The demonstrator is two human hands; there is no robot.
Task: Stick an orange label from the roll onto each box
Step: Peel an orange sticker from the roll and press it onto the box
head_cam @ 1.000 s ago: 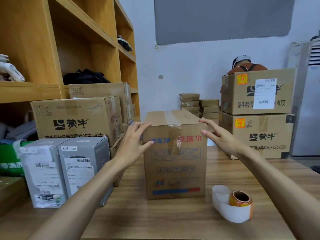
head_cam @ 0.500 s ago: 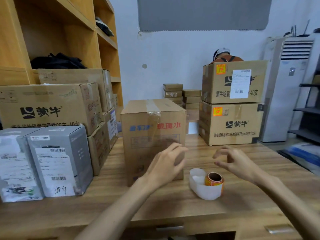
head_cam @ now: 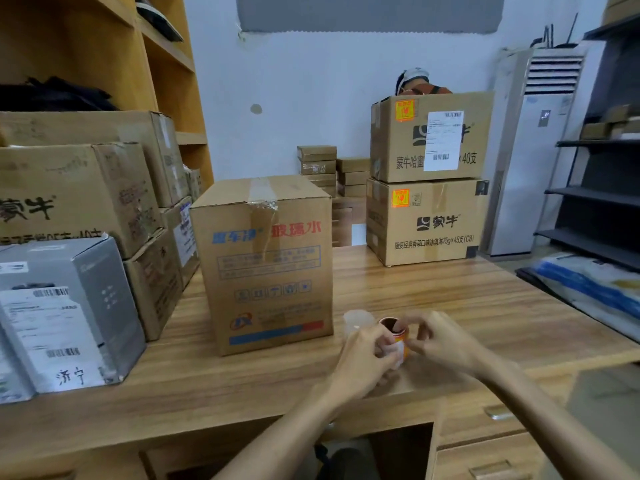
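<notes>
A tall taped cardboard box (head_cam: 266,261) with blue and red print stands in the middle of the wooden desk (head_cam: 450,296). Just right of its front corner sits the roll of orange labels (head_cam: 398,336) with its white backing strip (head_cam: 356,320) curling behind. My left hand (head_cam: 363,362) grips the roll from the left. My right hand (head_cam: 440,341) has curled fingers at the roll's right side, pinching at its edge. Two stacked boxes at the back right, upper (head_cam: 433,136) and lower (head_cam: 429,220), each carry an orange label in their top left corner.
Cardboard boxes (head_cam: 76,192) and grey parcels (head_cam: 69,313) crowd the desk's left side under wooden shelves. Small flat boxes (head_cam: 332,171) are stacked at the back. A person's head shows behind the upper right box. A white air conditioner (head_cam: 533,150) and dark racks stand right.
Both hands left the sides of the tall box and came down to the label roll. The view pulled back and turned slightly right.
</notes>
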